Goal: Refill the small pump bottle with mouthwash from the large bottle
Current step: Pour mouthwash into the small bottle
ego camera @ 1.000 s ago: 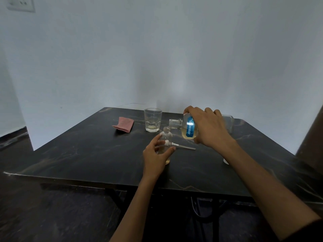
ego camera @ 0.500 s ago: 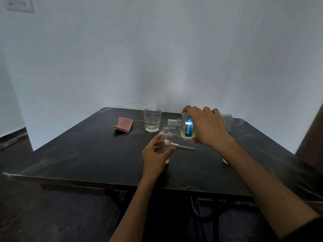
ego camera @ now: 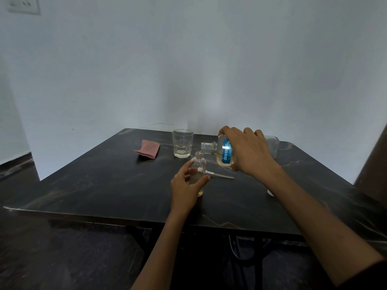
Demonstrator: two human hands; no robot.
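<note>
Pouring position: your big bottle is tipped over the small one's open neck

Nearest you, your left hand (ego camera: pixel 185 188) has its fingers clamped on the small bottle (ego camera: pixel 198 174), which stands upright on the table (ego camera: pixel 94 189) with only a little yellowish liquid at the bottom; its pump head with the long tube (ego camera: pixel 218 174) lies just behind it. Your right hand (ego camera: pixel 249 153) grips the large bottle (ego camera: pixel 225 153) lying almost level, and since a second ago its mouth has crept a little closer to the small neck. No stream shows that I can tell, so the filling looks barely begun; tip further, gently. Farther back stand a glass (ego camera: pixel 182 143) and a pink cloth (ego camera: pixel 147 151), well apart from the pour. A white cap (ego camera: pixel 270 192) peeks out beside your right forearm
</note>
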